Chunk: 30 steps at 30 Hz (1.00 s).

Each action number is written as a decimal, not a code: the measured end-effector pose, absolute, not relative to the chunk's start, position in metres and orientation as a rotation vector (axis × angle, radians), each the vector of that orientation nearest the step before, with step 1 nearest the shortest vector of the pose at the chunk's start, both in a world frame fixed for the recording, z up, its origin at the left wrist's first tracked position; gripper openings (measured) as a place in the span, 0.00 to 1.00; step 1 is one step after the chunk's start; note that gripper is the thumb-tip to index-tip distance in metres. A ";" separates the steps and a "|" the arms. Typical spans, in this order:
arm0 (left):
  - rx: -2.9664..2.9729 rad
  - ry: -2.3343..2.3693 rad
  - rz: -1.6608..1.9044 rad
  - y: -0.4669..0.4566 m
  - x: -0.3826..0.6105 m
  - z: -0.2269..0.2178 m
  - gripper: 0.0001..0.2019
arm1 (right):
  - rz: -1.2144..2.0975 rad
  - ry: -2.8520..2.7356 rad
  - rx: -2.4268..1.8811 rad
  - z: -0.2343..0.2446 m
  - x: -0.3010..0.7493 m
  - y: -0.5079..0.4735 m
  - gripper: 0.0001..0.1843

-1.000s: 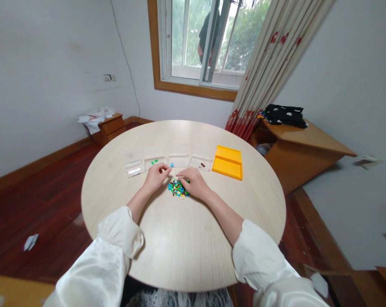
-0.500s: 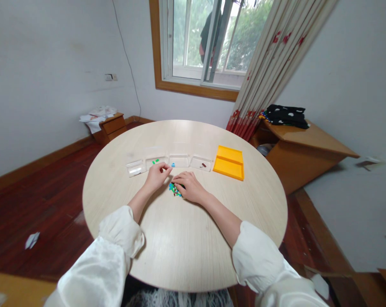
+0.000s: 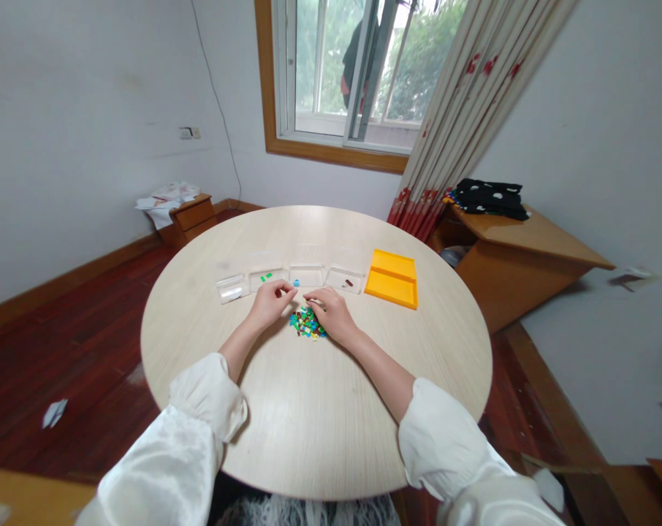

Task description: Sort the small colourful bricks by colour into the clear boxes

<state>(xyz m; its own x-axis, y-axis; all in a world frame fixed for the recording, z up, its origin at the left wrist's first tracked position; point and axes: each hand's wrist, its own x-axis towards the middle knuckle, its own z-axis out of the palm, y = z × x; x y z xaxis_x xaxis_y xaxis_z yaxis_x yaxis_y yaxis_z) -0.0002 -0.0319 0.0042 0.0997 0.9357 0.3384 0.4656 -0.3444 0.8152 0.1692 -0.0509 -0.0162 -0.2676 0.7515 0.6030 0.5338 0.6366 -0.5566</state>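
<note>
Coloured pieces (image 3: pixel 307 324) lie between left hand (image 3: pixel 269 302) and right hand (image 3: pixel 335 313); each grip's closure cannot be told.

Round pale wood-grain table (image 3: pixel 309 438) at centre. Shallow orange-yellow plastic tray (image 3: pixel 392 279) lies on it at two o'clock. Wood-framed sliding window (image 3: pixel 331 80) at twelve o'clock, with a dark-clad person (image 3: pixel 356 51) outside the glass. Cream curtain with red flowers (image 3: pixel 462 109) at one o'clock. Brown wooden desk (image 3: pixel 528 248) at three o'clock, with a black white-spotted cloth (image 3: pixel 489 197) on top. Small brown wooden cabinet (image 3: pixel 191 215) at ten o'clock, with white papers (image 3: pixel 164 199) heaped on it. White paper scrap (image 3: pixel 53 413) on the dark red wooden floor (image 3: pixel 62 343) at eight o'clock.
</note>
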 end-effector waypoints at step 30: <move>1.611 0.932 0.977 -0.037 0.002 0.006 0.18 | 0.315 -1.779 -0.912 -0.007 0.167 -0.057 0.04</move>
